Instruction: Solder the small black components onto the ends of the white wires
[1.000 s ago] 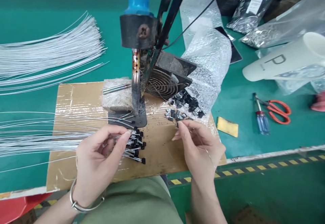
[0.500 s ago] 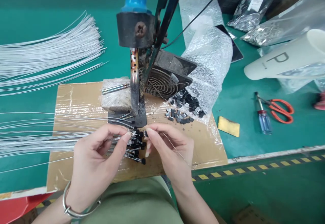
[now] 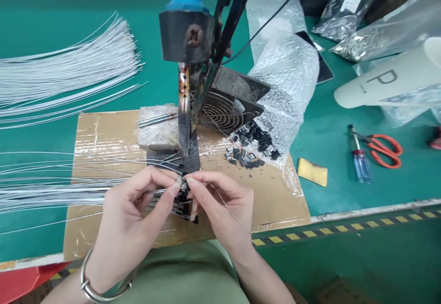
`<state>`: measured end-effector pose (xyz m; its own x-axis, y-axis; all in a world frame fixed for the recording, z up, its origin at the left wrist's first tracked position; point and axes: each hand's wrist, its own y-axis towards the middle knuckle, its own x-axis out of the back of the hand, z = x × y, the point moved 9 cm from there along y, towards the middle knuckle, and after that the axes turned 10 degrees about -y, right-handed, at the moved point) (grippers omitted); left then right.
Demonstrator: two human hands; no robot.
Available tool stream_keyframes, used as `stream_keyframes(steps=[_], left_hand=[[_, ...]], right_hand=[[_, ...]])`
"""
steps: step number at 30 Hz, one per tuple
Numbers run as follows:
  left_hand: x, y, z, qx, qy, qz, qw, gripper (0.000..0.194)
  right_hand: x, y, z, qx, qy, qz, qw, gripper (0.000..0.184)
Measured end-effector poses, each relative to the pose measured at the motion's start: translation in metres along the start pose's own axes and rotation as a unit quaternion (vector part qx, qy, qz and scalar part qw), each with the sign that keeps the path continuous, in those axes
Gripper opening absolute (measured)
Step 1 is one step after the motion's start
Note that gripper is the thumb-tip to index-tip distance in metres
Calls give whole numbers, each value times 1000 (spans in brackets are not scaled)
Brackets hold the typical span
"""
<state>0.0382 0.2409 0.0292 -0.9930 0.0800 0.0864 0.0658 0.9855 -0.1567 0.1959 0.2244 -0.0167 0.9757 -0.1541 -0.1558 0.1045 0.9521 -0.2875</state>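
My left hand (image 3: 138, 221) is closed in a pinch on the end of a white wire, just below the soldering iron's tip. Thumb and forefinger of my right hand (image 3: 225, 207) pinch a small black connector, now mostly hidden behind the fingertips. Both sets of fingertips meet or nearly meet. A thin strand that looks like solder wire (image 3: 224, 203) runs across my right palm. Under my hands lie white wires (image 3: 51, 194) fitted with black connectors (image 3: 186, 208). The soldering iron (image 3: 184, 111) points downward from its stand, above a dark plate (image 3: 193, 159).
Cardboard (image 3: 275, 198) covers the work spot. Behind it stand a fan (image 3: 223, 111) and a wrapped block (image 3: 156, 134). Loose connectors (image 3: 257, 138) lie by bubble wrap (image 3: 282, 79). Rightward are a yellow sponge (image 3: 312, 172), screwdriver (image 3: 361, 166), scissors (image 3: 389, 150) and cup (image 3: 386, 76). A wire bundle (image 3: 69, 70) lies left.
My right hand has moved left, bringing the connector up to my left fingertips. My left hand keeps its pinch nearly in place. The view has shifted slightly.
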Motion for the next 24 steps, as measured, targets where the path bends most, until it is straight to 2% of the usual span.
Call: stream_keyframes(steps=[6, 8, 12, 14, 17, 21, 24], left_hand=[[-1, 1, -1, -3, -12, -6, 1000, 15], [-1, 2, -1, -1, -11, -5, 1000, 15], [0, 4, 1, -1, 17, -14, 1000, 11], [1, 5, 1, -3, 33, -22, 999, 9], [1, 8, 0, 3, 49, -28, 998, 9], [-1, 10, -1, 19, 44, -18, 999, 10], [0, 12, 0, 21, 54, -19, 998, 11]], right_hand=[[-1, -1, -5, -24, 12, 11, 1000, 10], [0, -2, -4, -16, -17, 9, 1000, 12], [7, -6, 12, 87, -145, -18, 986, 30], [10, -10, 18, 122, -173, -31, 977, 37], [13, -12, 20, 138, -209, -37, 968, 36], [14, -14, 26, 181, -270, -37, 945, 44], [18, -15, 34, 224, -295, -63, 927, 38]])
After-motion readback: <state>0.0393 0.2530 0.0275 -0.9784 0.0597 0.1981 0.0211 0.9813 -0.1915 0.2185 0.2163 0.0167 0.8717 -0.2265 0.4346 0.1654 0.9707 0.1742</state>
